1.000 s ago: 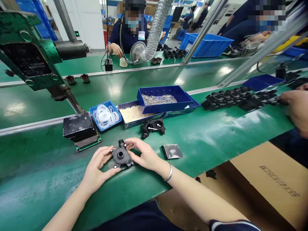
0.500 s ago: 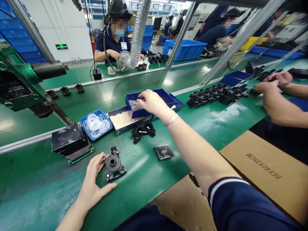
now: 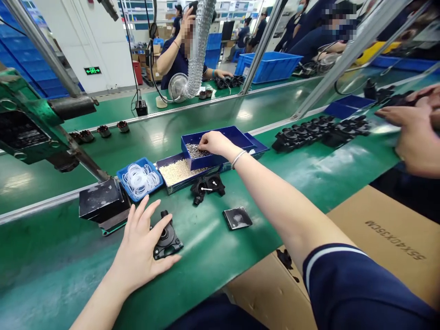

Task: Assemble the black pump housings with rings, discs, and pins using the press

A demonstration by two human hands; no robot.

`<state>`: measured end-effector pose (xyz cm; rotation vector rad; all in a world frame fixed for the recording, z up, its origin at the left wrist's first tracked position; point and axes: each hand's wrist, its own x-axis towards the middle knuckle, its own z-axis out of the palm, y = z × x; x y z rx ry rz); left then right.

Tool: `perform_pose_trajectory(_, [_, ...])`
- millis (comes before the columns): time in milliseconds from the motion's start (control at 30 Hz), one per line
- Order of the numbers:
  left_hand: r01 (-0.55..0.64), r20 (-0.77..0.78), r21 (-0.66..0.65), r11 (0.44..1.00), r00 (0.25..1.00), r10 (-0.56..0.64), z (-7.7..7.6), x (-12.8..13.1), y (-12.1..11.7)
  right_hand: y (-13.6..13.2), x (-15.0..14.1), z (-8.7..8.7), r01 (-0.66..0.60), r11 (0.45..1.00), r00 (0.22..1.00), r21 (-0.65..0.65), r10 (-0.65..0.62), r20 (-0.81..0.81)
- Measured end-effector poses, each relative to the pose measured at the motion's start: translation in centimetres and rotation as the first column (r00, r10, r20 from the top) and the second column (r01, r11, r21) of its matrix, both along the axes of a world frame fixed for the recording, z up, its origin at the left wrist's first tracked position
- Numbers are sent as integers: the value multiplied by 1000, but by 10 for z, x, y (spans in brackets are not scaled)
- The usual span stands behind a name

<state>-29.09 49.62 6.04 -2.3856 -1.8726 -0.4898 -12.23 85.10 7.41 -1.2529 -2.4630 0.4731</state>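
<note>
My left hand (image 3: pixel 142 245) is spread open over a black plastic housing (image 3: pixel 173 244) on the green bench, its thumb and fingers apart. The hand hides part of the housing's round hub. At the blue bin (image 3: pixel 223 161), my right hand (image 3: pixel 216 143) dips in with thumb and fingers pinched. Small silver metal pieces (image 3: pixel 192 150), screw-like in shape, lie under its fingertips. Whatever the pinch holds is hidden. Beside this bin are a tray of small cream-coloured pieces (image 3: pixel 178 172) and a blue tray of clear white rings (image 3: pixel 140 179).
Two joined black parts (image 3: pixel 208 189) and a dark square block (image 3: pixel 237 218) lie on the bench. A green machine stand (image 3: pixel 103 201) is at left. Rows of black housings (image 3: pixel 305 133) sit at right, near a co-worker's hands (image 3: pixel 412 123). A cardboard box (image 3: pixel 381 243) is below.
My left hand has lifted and shifted over the housing, its fingers spread above it. My right hand's fingers have lowered into the metal pieces and drawn together. The person opposite has raised an arm.
</note>
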Motion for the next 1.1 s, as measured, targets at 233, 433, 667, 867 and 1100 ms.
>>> perform_pose_trajectory(233, [-12,13,15,1000,1000,12,-8,-1,-7,-45,12,32,90,992,918,84,-50,-393])
perform_pose_trajectory(433, [-75,407,-93,993,907,107,-37,-8,-16,-182,40,14,-455,877,757,-155,289,-586])
perform_pose_trajectory(667, [-28,662,-182,983,736,143,-67,-4,-22,-259,40,-52,-504,845,723,-176,302,-622])
perform_pose_trajectory(867, [-29,668,-179,983,730,143,-66,-1,-22,-262,34,-51,-472,856,719,-210,236,-653])
perform_pose_trajectory(1100, [-8,615,-149,989,782,99,-63,-3,-22,-267,33,-58,-507,862,702,12,422,-574])
